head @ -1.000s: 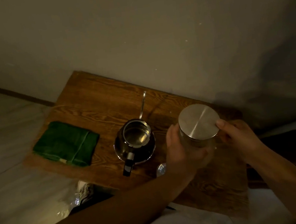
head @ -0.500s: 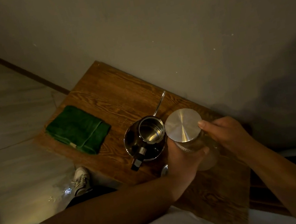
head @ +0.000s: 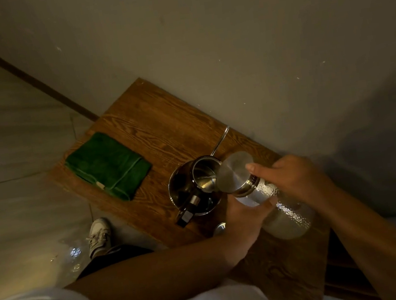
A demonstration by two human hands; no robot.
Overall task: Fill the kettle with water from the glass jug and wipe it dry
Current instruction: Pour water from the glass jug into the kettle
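A ribbed glass jug (head: 274, 202) with a brushed steel lid (head: 233, 172) is tipped over the open steel kettle (head: 195, 191) on the wooden table (head: 151, 120), left hand (head: 246, 222) gripping it from beneath, right hand (head: 291, 179) clasping its upper side, a folded green cloth (head: 108, 165) nearby.
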